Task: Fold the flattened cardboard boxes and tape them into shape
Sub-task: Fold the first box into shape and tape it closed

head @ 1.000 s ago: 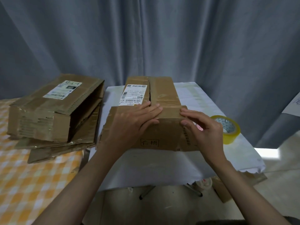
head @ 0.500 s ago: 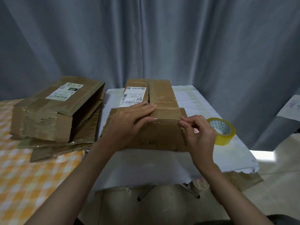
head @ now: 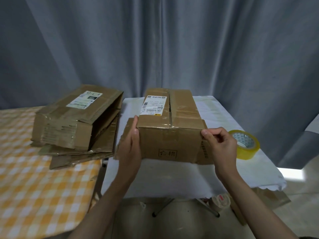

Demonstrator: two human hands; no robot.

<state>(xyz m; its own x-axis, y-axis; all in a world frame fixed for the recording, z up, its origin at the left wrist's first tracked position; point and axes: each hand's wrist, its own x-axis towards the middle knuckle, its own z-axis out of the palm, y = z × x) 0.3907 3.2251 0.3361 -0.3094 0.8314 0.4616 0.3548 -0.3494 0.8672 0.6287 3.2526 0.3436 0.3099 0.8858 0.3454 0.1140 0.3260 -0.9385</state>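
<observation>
Worn brown cardboard box (head: 170, 128) on the white-covered surface (head: 224, 111), looking light and bendy

Left hand (head: 130, 149) lies flat against its left flap; right hand (head: 221, 144) pinches the right corner; firm corners seem the safest hold

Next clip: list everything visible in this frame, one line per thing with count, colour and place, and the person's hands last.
box: 1, brown, folded up on the white table, white label on top
tape roll: 1, yellow-clear, on the white table right of the box
white table: 1, white cover, centre
stack of boxes: 1 pile, brown, on the checked table at left; exact number unclear
checked table: 1, orange and white, left
curtain: grey, across the back
second roll: 1, brownish, on the floor under the white table
left hand: fingers straight against the box's left near corner
right hand: fingers curled, pinching at the box's right near corner
</observation>
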